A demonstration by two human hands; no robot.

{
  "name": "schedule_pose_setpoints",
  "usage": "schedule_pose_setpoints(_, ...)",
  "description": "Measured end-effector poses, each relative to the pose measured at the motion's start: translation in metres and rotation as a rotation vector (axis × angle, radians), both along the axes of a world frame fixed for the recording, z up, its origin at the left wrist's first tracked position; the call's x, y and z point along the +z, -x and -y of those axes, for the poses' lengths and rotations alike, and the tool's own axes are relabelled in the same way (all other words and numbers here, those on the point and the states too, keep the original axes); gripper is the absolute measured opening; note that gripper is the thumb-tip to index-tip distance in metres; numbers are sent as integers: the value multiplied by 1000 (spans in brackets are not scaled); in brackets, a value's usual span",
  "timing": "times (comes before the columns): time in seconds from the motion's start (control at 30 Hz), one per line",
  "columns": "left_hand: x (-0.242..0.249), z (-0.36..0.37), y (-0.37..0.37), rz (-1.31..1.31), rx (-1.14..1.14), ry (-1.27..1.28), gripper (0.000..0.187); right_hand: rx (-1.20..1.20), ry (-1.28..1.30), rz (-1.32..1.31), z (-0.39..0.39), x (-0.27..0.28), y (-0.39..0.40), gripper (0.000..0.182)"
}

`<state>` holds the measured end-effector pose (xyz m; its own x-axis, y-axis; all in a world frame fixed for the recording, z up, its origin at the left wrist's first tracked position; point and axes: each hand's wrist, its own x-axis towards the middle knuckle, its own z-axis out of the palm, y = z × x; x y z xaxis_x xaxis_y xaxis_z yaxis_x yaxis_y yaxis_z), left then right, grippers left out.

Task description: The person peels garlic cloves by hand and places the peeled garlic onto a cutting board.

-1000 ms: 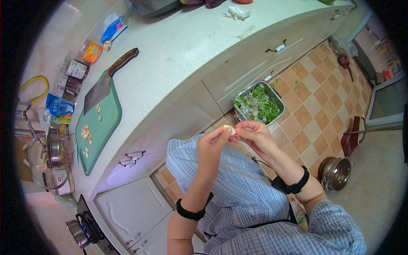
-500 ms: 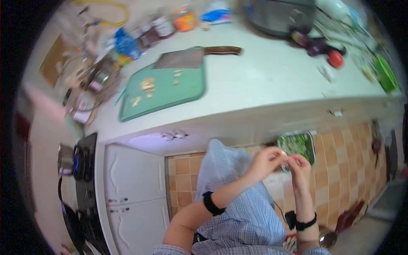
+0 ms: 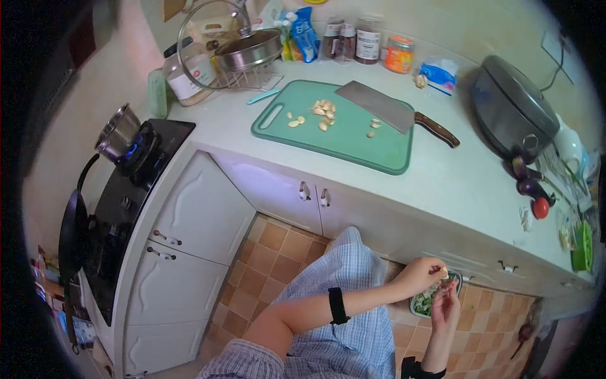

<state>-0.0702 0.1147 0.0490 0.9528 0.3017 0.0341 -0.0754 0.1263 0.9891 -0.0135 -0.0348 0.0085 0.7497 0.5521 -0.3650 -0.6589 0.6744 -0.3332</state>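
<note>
Your two hands work in front of the bench (image 3: 451,189), beyond its front edge and above the container (image 3: 413,311) of chopped greens (image 3: 423,305) on the tiled floor. Your left hand (image 3: 421,278) is pinched narrow, holding one small, pale clove (image 3: 444,272) at its fingertips. Your right hand (image 3: 446,306) is close beside it, fingers bent; you cannot tell whether it grips anything.

On the bench, a strip of bare top runs between the front edge and the green board (image 3: 347,143), and a wider open stretch lies right of the board, up to two glossy dark eggplants (image 3: 532,188) and one red tomato (image 3: 540,208). One cleaver (image 3: 382,108) lies flat across the board's back right part, its brown wooden handle (image 3: 437,129) reaching past the edge onto the bench.

You have three loose cloves (image 3: 294,124) near the board's slotted end, three small pieces (image 3: 371,134) below the blade, and a heap (image 3: 324,108) between them, too crowded to count. One smooth metal pot (image 3: 118,132) stands over a blue flame on the black glossy hob (image 3: 170,135).
</note>
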Motion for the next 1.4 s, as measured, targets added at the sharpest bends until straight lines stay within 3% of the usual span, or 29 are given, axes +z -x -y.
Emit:
schedule_pose_setpoints(0.07, 10, -20, 6, -17, 34, -111, 19, 21, -61, 1, 3, -6, -5, 14)
schedule_pose_setpoints(0.13, 22, -52, 14, 11, 102, -214, 19, 157, 214, 361, 17, -17, -21, 15)
schedule_pose_setpoints(0.17, 26, -70, 16, 69, 149, -200, 20, 235, 308, 515, 38, -51, -45, 26)
schedule_pose_setpoints(0.2, 33, -93, 22, 138, 228, -243, 19, 236, 309, 522, 52, -72, -56, 26)
schedule_pose_setpoints(0.27, 45, -143, 38, 161, 397, -303, 20, 291, 1329, 1044, 73, -102, -73, 38)
schedule_pose_setpoints(0.3, 49, -166, 47, 113, 487, -316, 20, 314, 1394, 1390, 90, -116, -81, 43)
schedule_pose_setpoints(0.33, 56, -189, 57, 84, 573, -362, 21, 309, 1392, 1397, 92, -115, -82, 43)
schedule_pose_setpoints(0.4, 68, -232, 79, 36, 747, -489, 23, 103, 1721, 1681, 100, -114, -82, 41)
schedule_pose_setpoints(0.43, 74, -252, 88, 19, 834, -572, 24, 93, 1726, 1677, 106, -116, -90, 41)
schedule_pose_setpoints(0.5, 75, -293, 101, 18, 954, -730, 23, 475, 1845, 1020, 133, -134, -125, 48)
schedule_pose_setpoints(0.63, 75, -334, 110, -56, 979, -876, 21, 489, 2080, 989, 145, -140, -128, 32)
schedule_pose_setpoints(0.7, 71, -347, 108, -115, 945, -900, 19, 241, 1888, 1242, 147, -137, -111, 29)
schedule_pose_setpoints(0.83, 61, -367, 103, -217, 920, -1105, 18, 102, 1774, 1263, 152, -140, -102, 20)
schedule_pose_setpoints(0.9, 61, -366, 102, -201, 961, -1134, 19, 388, 1857, 905, 164, -145, -111, 32)
schedule_pose_setpoints(0.93, 64, -363, 101, -195, 956, -1134, 19, 382, 1859, 900, 171, -150, -113, 32)
schedule_pose_setpoints(1.0, 70, -358, 98, -133, 969, -1082, 20, 45, 831, 304, 181, -161, -113, 36)
schedule_pose_setpoints(1.03, 72, -356, 95, -131, 966, -1082, 20, 41, 831, 303, 172, -151, -101, 36)
schedule_pose_setpoints(1.07, 74, -354, 92, -98, 922, -1153, 20, 65, 1463, 950, 163, -141, -85, 33)
schedule_pose_setpoints(1.13, 74, -351, 83, -63, 877, -1219, 21, 89, 2054, 1643, 162, -142, -77, 31)
schedule_pose_setpoints(1.2, 72, -350, 71, -30, 813, -1353, 22, 258, 1678, 1052, 175, -170, -87, 32)
schedule_pose_setpoints(1.23, 71, -348, 66, -28, 815, -1350, 22, 256, 1680, 1053, 169, -160, -82, 32)
schedule_pose_setpoints(1.3, 69, -346, 55, -67, 772, -1213, 22, 496, 1696, 808, 124, -94, -50, 31)
schedule_pose_setpoints(1.4, 69, -346, 45, -120, 784, -1141, 18, 519, 1742, 988, 137, -106, -48, 29)
